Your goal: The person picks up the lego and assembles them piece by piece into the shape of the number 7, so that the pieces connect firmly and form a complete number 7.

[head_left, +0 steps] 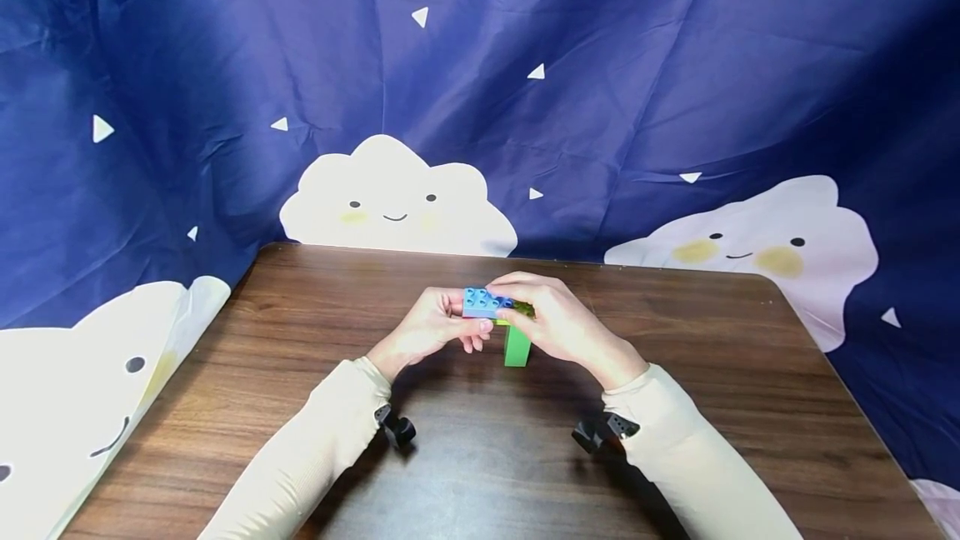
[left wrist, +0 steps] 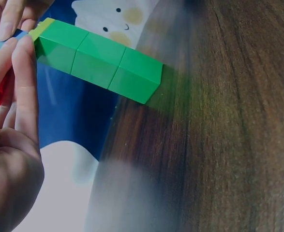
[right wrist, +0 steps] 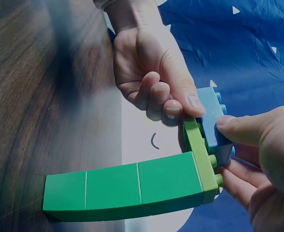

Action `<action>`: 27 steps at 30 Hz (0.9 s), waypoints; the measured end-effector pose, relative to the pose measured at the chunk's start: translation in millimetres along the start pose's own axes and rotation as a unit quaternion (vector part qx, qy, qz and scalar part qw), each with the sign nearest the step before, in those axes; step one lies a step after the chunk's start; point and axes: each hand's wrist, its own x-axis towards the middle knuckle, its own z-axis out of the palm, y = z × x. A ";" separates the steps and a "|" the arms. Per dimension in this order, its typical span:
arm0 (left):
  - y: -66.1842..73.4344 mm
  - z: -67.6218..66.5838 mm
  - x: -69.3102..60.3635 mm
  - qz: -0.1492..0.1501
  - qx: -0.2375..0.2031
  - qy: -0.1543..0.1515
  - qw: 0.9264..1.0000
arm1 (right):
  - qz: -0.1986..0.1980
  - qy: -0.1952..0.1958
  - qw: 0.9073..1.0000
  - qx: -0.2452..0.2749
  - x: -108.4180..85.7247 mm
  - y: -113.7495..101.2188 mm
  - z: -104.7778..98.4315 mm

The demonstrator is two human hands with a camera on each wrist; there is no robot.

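A light blue toy building brick [head_left: 478, 302] with round studs lies across a thin lime-green brick [right wrist: 200, 157], a small gap showing between them in the right wrist view. Below the lime-green brick is a column of three green bricks [right wrist: 115, 181], standing on the table. My left hand [head_left: 431, 327] pinches the blue brick's left end, thumb on its near side. From the right, my right hand [head_left: 558, 319] grips the same brick between thumb and fingers. A red piece [left wrist: 0, 92] shows behind the left fingers in the left wrist view, mostly hidden.
The brown wooden table [head_left: 450, 465] has rounded back corners. Behind it hangs a dark blue cloth [head_left: 465, 65] with white clouds and triangles, also draped along both sides. A small black camera is strapped to each wrist.
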 end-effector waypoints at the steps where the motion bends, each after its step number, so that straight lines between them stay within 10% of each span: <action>1: 0.0 0.2 0.0 -0.004 -0.004 -0.001 1.000 | 0.003 0.001 1.000 0.000 -0.6 -0.1 0.1; 27: 3.0 -2.2 -4.3 0.010 -0.001 -0.029 1.000 | 0.017 0.007 1.000 0.017 -1.9 0.0 0.1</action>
